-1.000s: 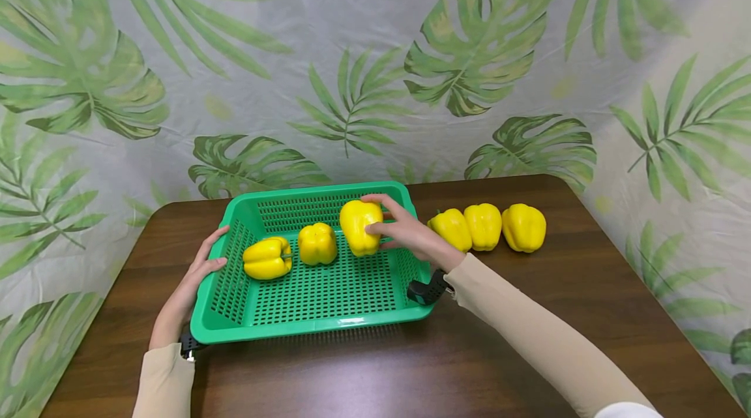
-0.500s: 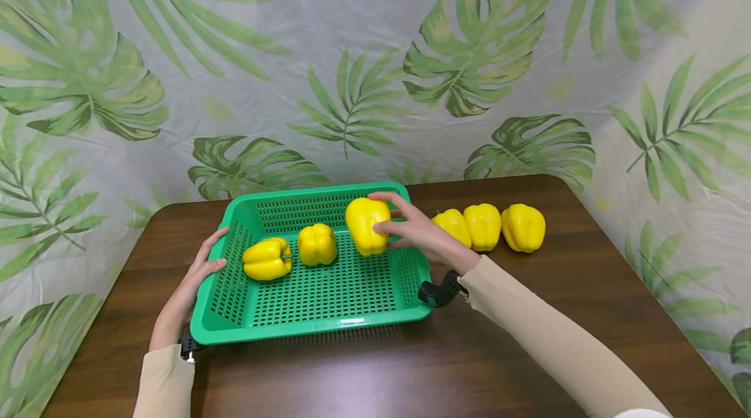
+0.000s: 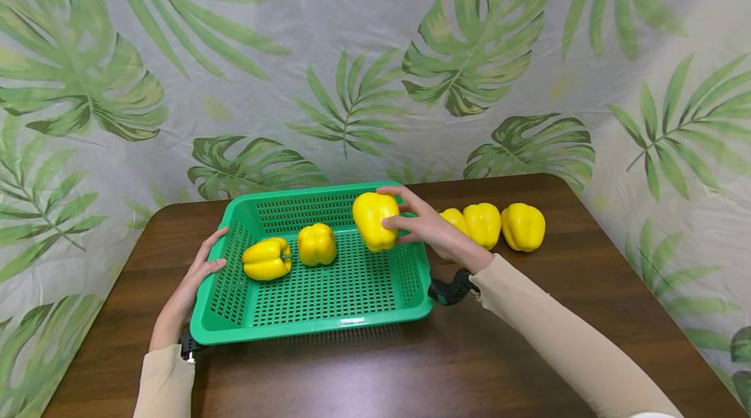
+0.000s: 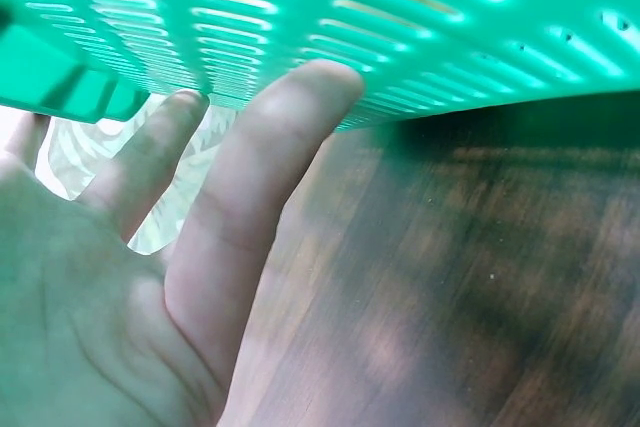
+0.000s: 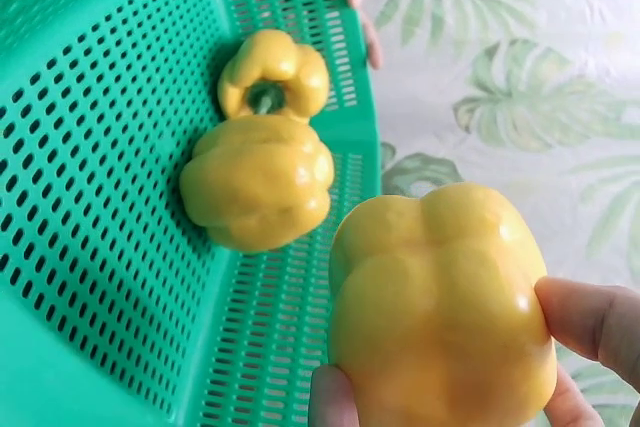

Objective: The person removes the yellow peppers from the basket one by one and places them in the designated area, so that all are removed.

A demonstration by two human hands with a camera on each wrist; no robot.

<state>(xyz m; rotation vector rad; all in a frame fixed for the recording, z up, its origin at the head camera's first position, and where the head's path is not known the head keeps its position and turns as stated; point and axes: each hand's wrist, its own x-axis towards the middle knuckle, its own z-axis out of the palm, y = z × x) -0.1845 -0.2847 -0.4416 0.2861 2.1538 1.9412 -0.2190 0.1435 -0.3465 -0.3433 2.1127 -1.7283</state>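
While our right hand (image 3: 427, 227) grasps a yellow pepper (image 3: 375, 221) between thumb and fingers, we hold it over the right part of the green basket (image 3: 328, 325); our left hand (image 3: 189, 280) touches the basket's left side, its fingers extended and unclenched; two other peppers (image 3: 317, 244) lie near each other inside; rightward, three further peppers (image 3: 482, 227) line the brown worktop (image 3: 317, 379); beyond hangs a leaf-printed cloth (image 3: 246, 98).
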